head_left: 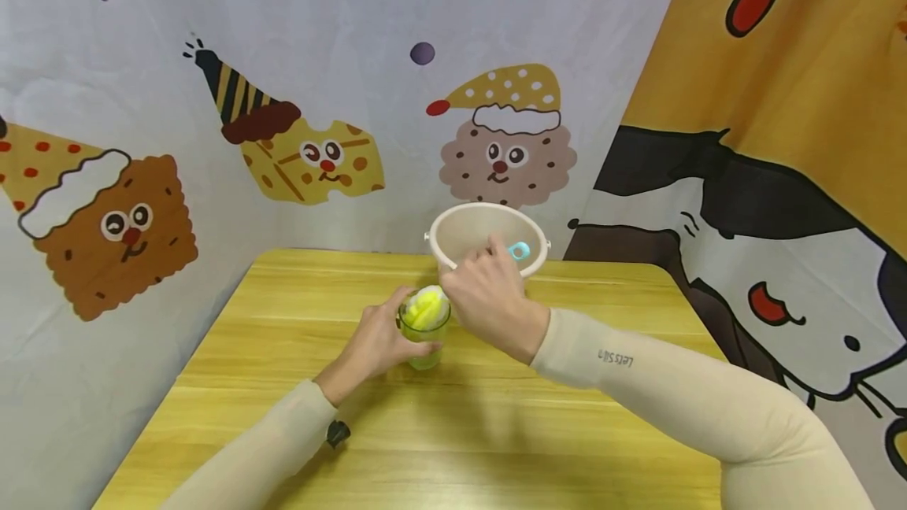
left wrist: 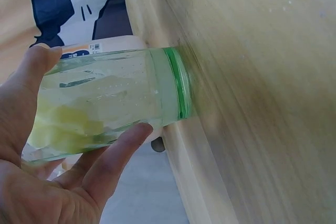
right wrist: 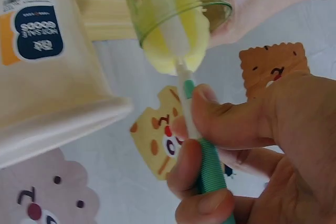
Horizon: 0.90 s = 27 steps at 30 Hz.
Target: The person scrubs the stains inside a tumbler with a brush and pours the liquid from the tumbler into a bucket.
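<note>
A clear green drinking glass (head_left: 425, 354) stands upright, its base right at the wooden table in the left wrist view. My left hand (head_left: 383, 337) grips the glass from the left, thumb and fingers around its wall. Inside the mouth sits the yellow-and-white sponge head (head_left: 427, 308) of a cup brush. My right hand (head_left: 490, 293) holds the brush by its white-and-teal handle (right wrist: 212, 166), pinched between thumb and fingers in the right wrist view. The handle's teal looped end (head_left: 520, 250) sticks out beyond this hand, overlapping the bucket behind it.
A cream bucket (head_left: 489, 208) with side knobs and a printed label (right wrist: 39, 30) stands behind the right hand, near the far table edge. The wooden table (head_left: 567, 431) extends toward me. A cartoon-printed cloth (head_left: 340, 14) hangs behind it.
</note>
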Available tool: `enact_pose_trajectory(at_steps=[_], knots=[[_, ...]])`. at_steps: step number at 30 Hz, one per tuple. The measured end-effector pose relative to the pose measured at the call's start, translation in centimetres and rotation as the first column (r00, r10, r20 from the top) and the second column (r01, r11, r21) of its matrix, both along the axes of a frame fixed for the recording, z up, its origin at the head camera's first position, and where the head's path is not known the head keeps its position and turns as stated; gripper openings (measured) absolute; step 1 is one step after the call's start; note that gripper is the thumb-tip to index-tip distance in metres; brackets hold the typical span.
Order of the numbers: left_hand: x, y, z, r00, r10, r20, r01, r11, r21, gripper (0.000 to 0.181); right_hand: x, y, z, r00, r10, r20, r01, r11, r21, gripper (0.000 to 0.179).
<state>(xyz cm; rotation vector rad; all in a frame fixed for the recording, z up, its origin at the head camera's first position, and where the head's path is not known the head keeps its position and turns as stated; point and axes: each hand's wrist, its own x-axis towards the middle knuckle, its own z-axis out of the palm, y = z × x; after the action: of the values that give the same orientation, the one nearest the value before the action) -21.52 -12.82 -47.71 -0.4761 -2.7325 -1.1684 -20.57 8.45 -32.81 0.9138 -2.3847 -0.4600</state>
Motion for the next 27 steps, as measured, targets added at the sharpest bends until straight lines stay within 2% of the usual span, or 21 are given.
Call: enact_pose_trajectory(at_steps=[6, 12, 20, 24, 27], knots=[[0.0, 0.1, -0.1, 1.0, -0.009, -0.005, 0.009, 1.0, 0.007, 0.087, 0.3, -1.0, 0.5, 0.999, 0.006, -0.049, -0.002, 0.996, 0.09, 0.011], [0.0, 0.0, 0.0, 1.0, -0.015, -0.004, 0.016, 1.0, 0.021, 0.089, -0.4, -1.4, 1.1, 0.99, 0.086, -0.11, -0.064, 0.979, 0.195, 0.009], [-0.1, -0.1, 0.0, 0.999, -0.036, -0.006, 0.036, 0.999, 0.021, 0.091, -1.5, -1.7, 1.7, 0.984, 0.148, -0.097, -0.11, 0.94, 0.323, 0.014], [0.0, -0.1, 0.0, 0.999, -0.029, -0.014, 0.029, 1.0, 0.007, 0.093, -2.1, -1.6, 2.1, 0.971, 0.214, -0.109, -0.16, 0.915, 0.371, 0.006], [0.0, -0.1, -0.1, 0.999, -0.026, -0.024, 0.026, 1.0, 0.005, 0.094, -2.7, -1.5, 2.3, 0.956, 0.274, -0.102, -0.209, 0.885, 0.417, 0.007]])
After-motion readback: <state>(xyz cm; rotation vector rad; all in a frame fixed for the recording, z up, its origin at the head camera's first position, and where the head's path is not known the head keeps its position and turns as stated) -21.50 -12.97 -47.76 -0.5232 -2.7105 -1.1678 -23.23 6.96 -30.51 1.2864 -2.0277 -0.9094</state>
